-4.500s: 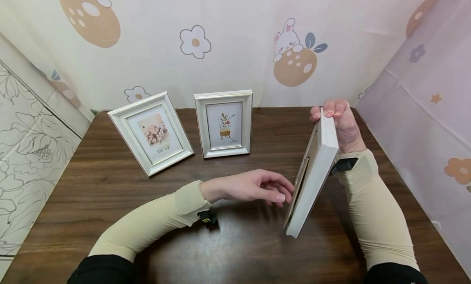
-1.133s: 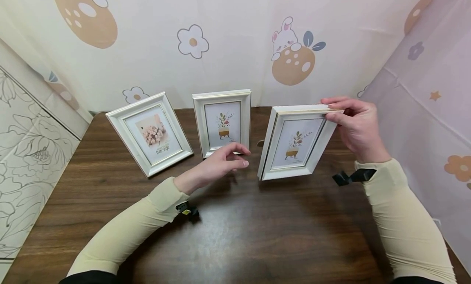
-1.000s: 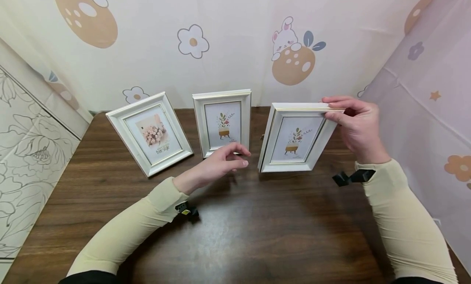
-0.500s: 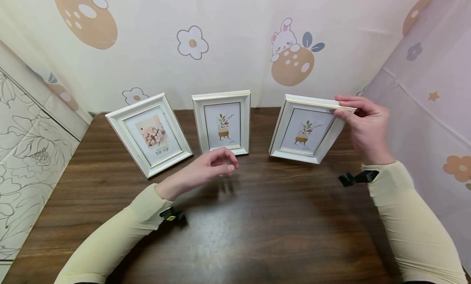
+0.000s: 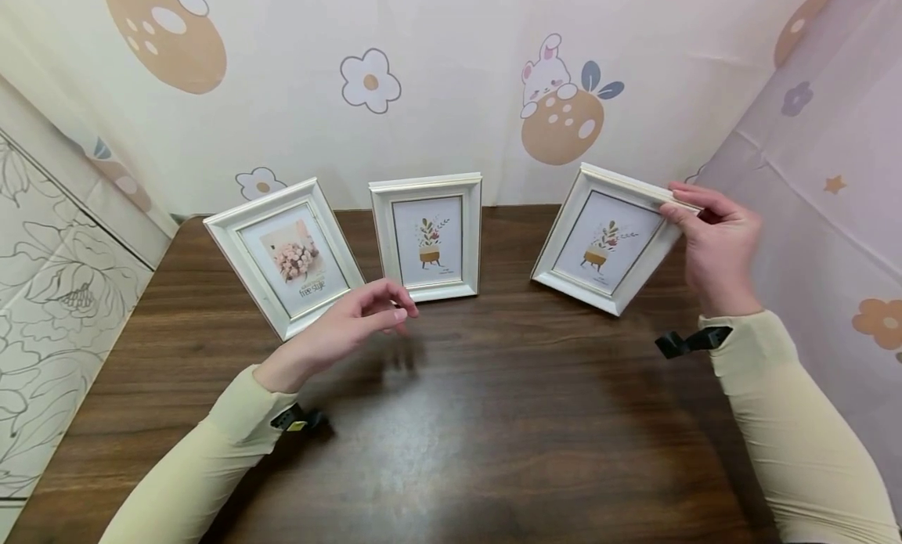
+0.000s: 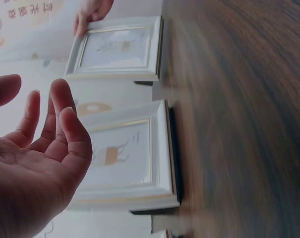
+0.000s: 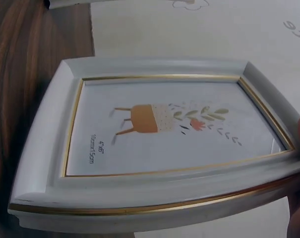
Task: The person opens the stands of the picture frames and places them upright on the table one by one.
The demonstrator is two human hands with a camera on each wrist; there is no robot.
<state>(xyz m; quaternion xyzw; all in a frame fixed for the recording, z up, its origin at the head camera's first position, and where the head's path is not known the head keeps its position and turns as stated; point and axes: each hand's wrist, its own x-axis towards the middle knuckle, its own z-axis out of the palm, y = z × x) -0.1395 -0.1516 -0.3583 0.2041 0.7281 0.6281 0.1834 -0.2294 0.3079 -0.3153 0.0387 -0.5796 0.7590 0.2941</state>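
My right hand [image 5: 719,250] pinches the top right corner of a white picture frame [image 5: 574,290], thumb in front and fingers behind. That frame stands at the back right, angled inward, with a potted-plant print [image 7: 159,119] inside a gold inner edge. In the left wrist view, the right hand [image 6: 94,11] shows at the far frame's top. My left hand [image 5: 345,325] holds nothing; its fingers are loosely bent in the air before the other two frames. The middle picture frame [image 5: 470,239] bears a like plant print. The left picture frame [image 5: 224,225], with a pink flower photo, is partly covered by my left hand.
All of this is on a dark wooden table [image 5: 479,434]. Behind hangs a pale curtain [image 5: 451,74] with rabbit and flower prints. Another printed curtain [image 5: 817,184] borders the right side, and a panel with line-drawn flowers [image 5: 63,293] borders the left.
The right hand has turned the right picture frame from edge-on to facing forward, then shifted it back and right, angling it inward. The left hand has drawn away from it to the left.
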